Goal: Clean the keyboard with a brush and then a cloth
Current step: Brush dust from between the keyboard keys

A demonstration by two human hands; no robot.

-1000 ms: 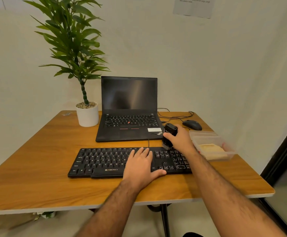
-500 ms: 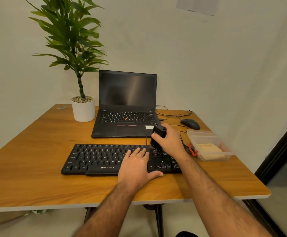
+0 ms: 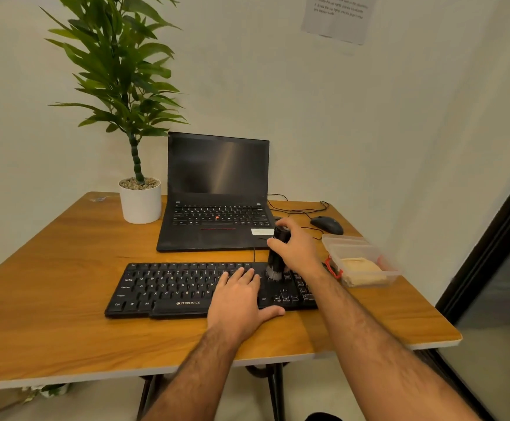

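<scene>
Keyboard sits near the front of the tabletop, just in front of the laptop, cable running off its back edge. I'd call this the brush step, cloth not started.

Left hand lies flat on the right-centre keys, fingers straight and released, thumb off the front edge. It's pinning the board down. Right hand has its fingers clenched round the brush, held upright, bristles down on the keys just right of the left hand.

How I'd run this step:
- keep the brush near vertical so the bristles get into the gaps between keys, not just over the caps
- short strokes along each row, working toward one edge so the dust leaves the board
- light pressure; the keys will depress and may trap grit if I lean in
- shift the left hand once the right section is done, since it covers keys that need brushing too
- mind the cable at the back

Cloth is in the clear tub, just right of the keyboard, within easy reach.

Count: one tabletop, one plant, one laptop, one keyboard, one tub, one cloth, one mouse, one brush, two hands.
</scene>
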